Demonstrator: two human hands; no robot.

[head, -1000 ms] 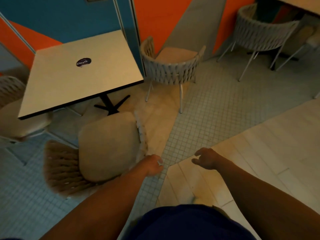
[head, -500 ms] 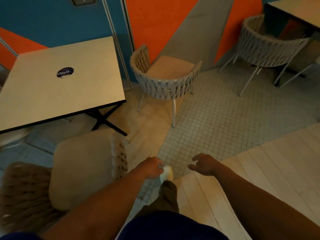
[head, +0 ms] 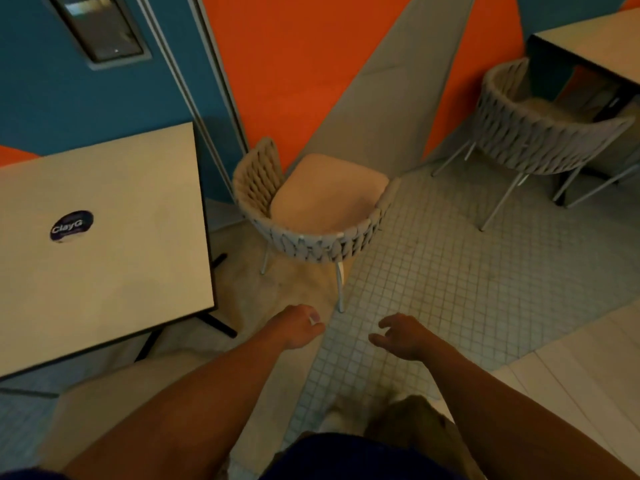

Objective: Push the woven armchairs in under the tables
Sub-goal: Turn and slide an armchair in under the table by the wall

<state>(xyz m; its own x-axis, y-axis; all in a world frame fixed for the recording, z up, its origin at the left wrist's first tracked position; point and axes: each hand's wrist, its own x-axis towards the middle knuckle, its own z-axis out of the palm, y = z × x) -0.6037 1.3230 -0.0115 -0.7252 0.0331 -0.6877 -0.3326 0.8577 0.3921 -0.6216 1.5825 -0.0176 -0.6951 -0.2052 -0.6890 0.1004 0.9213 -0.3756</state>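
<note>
A woven armchair (head: 311, 237) with a beige cushion stands out on the floor by the wall, to the right of the square table (head: 104, 254) and apart from it. My left hand (head: 298, 325) is loosely closed and empty, a short way in front of the chair's back leg. To its right my right hand (head: 403, 336) hovers with fingers spread, holding nothing. A second woven armchair (head: 540, 143) sits at the far right, its seat partly under another table (head: 595, 46). A beige chair seat (head: 114, 407) shows at the lower left, mostly under the square table's edge.
The orange, blue and grey wall (head: 311, 81) runs behind the chairs. The table's black base (head: 214, 323) sticks out near my left hand. Small square tiles (head: 467, 289) cover the floor ahead, pale planks (head: 571, 375) lie to the right. My leg and shoe (head: 349, 414) are below.
I have walked forward past the lower-left chair toward the armchair by the wall, which now looks larger and closer. Both hands stayed out in front, empty.
</note>
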